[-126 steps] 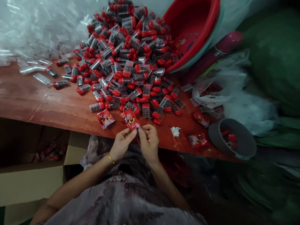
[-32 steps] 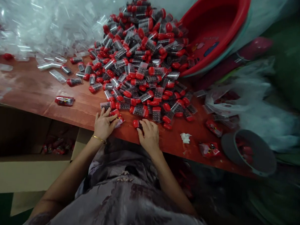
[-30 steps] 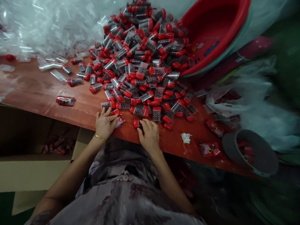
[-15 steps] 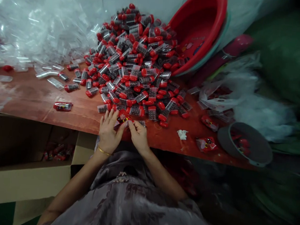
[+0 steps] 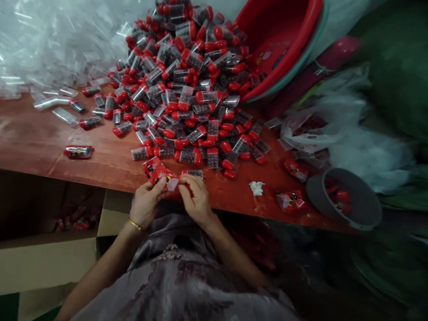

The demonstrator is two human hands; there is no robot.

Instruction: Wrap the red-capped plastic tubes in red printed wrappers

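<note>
Looks like a small packing workshop, though I can't rule out a work corner in someone's home: there's a patchy red table (image 5: pixel 104 160) with a huge pile of matching red-capped clear tubes (image 5: pixel 186 98) toward its far edge and a messy heap of clear plastic pieces (image 5: pixel 63 35) by the far left corner. An open cardboard box (image 5: pixel 39 266) sits below the front edge on the left, and a grey tub (image 5: pixel 361 200) of red bits (image 5: pixel 343 197) is at the right end.
</note>
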